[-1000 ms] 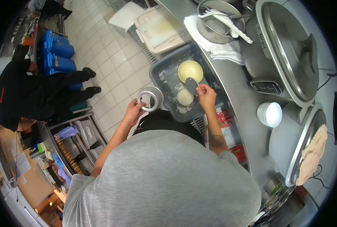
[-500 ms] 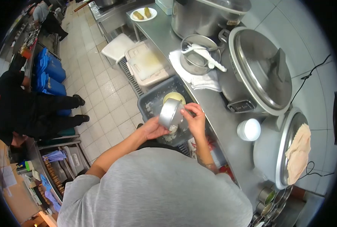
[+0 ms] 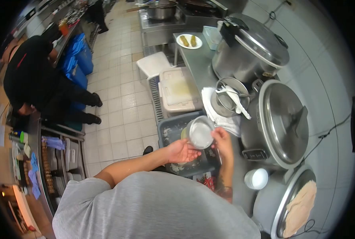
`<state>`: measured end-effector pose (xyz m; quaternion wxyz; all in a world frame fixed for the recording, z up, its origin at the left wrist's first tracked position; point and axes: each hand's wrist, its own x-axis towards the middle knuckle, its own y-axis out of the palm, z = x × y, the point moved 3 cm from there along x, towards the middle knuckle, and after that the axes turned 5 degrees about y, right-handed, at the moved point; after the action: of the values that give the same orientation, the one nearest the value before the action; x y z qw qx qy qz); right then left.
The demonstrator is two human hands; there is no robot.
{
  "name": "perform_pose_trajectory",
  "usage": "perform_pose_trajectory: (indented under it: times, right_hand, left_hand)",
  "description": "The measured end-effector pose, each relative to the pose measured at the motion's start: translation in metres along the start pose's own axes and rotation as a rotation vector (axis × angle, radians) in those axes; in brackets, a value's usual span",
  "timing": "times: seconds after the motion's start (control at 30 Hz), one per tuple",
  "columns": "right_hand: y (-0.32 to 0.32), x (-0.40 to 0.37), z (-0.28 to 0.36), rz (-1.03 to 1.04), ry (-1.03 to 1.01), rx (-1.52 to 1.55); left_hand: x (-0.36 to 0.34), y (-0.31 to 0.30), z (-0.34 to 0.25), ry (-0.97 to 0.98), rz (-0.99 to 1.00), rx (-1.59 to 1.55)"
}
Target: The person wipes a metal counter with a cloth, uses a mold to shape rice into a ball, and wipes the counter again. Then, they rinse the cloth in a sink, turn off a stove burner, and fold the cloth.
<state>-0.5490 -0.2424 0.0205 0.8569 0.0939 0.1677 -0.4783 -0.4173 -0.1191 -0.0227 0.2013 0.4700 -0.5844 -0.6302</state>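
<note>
Mould [image 3: 200, 134] between left hand [image 3: 180, 151], right hand [image 3: 222, 142]

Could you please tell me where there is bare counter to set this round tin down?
Bare steel counter lies between the plate and the white towel. Nearer the round tin, the metal bowl and rice cookers crowd it.

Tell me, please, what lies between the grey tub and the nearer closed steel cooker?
In the head view, a white cloth lies on the counter between the grey tub and the cooker.
</note>
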Motion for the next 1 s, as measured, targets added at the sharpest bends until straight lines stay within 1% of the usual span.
perform_pose_trajectory:
  times: [0.03,0.1,0.13,0.17,0.2,0.23,0.27,0.3,0.33,0.37,0.4,0.47,0.5,0.53,0.57,0.6,0.63,0.67,0.7,0.73,0.77,0.8,0.83,0.87,0.9,0.93,1.0]
  right_hand:
    - [-0.005,0.003,0.013,-0.08,-0.039,-0.031]
    - [-0.027,0.021,0.028,-0.238,-0.113,-0.058]
    - [-0.035,0.028,0.043,-0.295,-0.145,-0.034]
    - [-0.051,0.048,0.042,-0.374,-0.169,-0.024]
    - [-0.064,0.065,0.042,-0.447,-0.199,0.012]
    - [-0.075,0.082,0.037,-0.516,-0.201,0.117]
    - [-0.069,0.083,0.043,-0.411,-0.164,0.308]
    - [-0.077,0.1,0.029,-0.415,-0.054,0.354]
    - [-0.065,0.096,0.026,-0.359,-0.038,0.285]
    - [-0.045,0.086,0.027,-0.284,0.078,0.164]
    - [-0.018,0.074,0.025,-0.202,0.056,0.13]
    - [0.012,0.066,0.005,0.027,0.135,-0.037]
    - [0.036,0.059,-0.004,0.053,0.056,-0.082]
    - [0.086,0.036,-0.013,-0.033,0.137,-0.205]
    - [0.107,0.03,-0.025,0.06,0.108,-0.258]
    - [0.13,0.023,-0.032,0.107,0.069,-0.372]
    - [0.15,0.02,-0.05,0.146,0.057,-0.362]
    - [0.157,0.035,-0.085,0.262,0.022,-0.45]
    - [0.166,0.05,-0.114,0.376,-0.017,-0.53]
    - [0.193,0.031,-0.116,0.395,-0.295,-0.76]
    - [0.222,0.0,-0.117,0.4,-0.577,-0.983]
    - [0.239,-0.012,-0.138,0.474,-0.559,-1.054]
    - [0.254,-0.018,-0.159,0.553,-0.541,-1.129]
    - [0.271,-0.021,-0.167,0.57,-0.546,-1.137]
    - [0.291,-0.025,-0.174,0.607,-0.522,-1.193]
    - [0.311,-0.029,-0.18,0.65,-0.5,-1.251]
    - [0.354,-0.039,-0.191,0.747,-0.461,-1.37]
  left_hand:
    - [-0.005,0.004,-0.005,0.028,-0.005,-0.013]
    - [-0.016,0.01,-0.018,0.106,-0.027,0.1]
    - [-0.02,0.002,-0.022,0.149,-0.013,0.148]
    - [-0.026,-0.002,-0.022,0.21,-0.035,0.122]
    - [-0.032,-0.006,-0.022,0.228,-0.083,0.173]
    - [-0.04,-0.012,-0.023,0.253,-0.139,0.221]
    - [-0.046,-0.025,-0.021,0.275,-0.16,0.259]
    - [-0.053,-0.037,-0.016,0.297,-0.188,0.294]
    - [-0.065,-0.044,-0.012,0.334,-0.282,0.387]
    - [-0.08,-0.051,-0.007,0.355,-0.381,0.481]
    - [-0.097,-0.066,-0.001,0.41,-0.418,0.452]
    - [-0.121,-0.103,0.001,0.519,-0.542,1.316]
    - [-0.143,-0.123,0.01,0.474,-0.584,1.451]
    - [-0.182,-0.152,0.028,0.432,-0.641,1.572]
    - [-0.194,-0.193,0.046,0.28,-0.652,1.557]
    - [-0.208,-0.227,0.064,0.128,-0.659,1.538]
    - [-0.244,-0.227,0.082,-0.041,-0.571,1.338]
    - [-0.242,-0.286,0.093,-0.035,-0.584,1.331]
    - [-0.264,-0.354,0.157,0.184,-0.633,1.155]
    - [-0.288,-0.418,0.23,0.395,-0.671,0.976]
    - [-0.299,-0.467,0.24,0.597,-0.696,0.788]
    - [-0.321,-0.459,0.235,0.601,-0.701,0.787]
    - [-0.351,-0.455,0.274,0.6,-0.739,0.658]
    - [-0.359,-0.441,0.277,0.603,-0.772,0.519]
    - [-0.379,-0.437,0.311,0.61,-0.804,0.374]
    - [-0.394,-0.426,0.323,0.619,-0.833,0.223]
    - [-0.43,-0.391,0.328,0.639,-0.878,-0.095]
